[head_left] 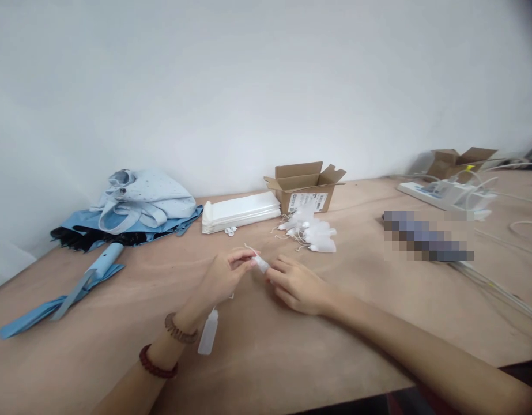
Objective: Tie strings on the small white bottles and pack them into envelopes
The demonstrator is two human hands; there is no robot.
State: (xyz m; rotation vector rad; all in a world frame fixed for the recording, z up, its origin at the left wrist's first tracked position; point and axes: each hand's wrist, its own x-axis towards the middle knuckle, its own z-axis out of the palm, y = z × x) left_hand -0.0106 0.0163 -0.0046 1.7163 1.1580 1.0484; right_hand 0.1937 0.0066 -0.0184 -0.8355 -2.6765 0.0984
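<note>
Being held over the counter by the closed grip of the left hand and the right hand, the small white tag could be bent if pulled too hard.

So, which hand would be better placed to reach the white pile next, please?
Probably the right hand: it is nearer the white pile, while the left hand lies farther left.

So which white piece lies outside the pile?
The white piece lying alone beside the left wrist. Another is held; the rest are piled before the labelled box.
</note>
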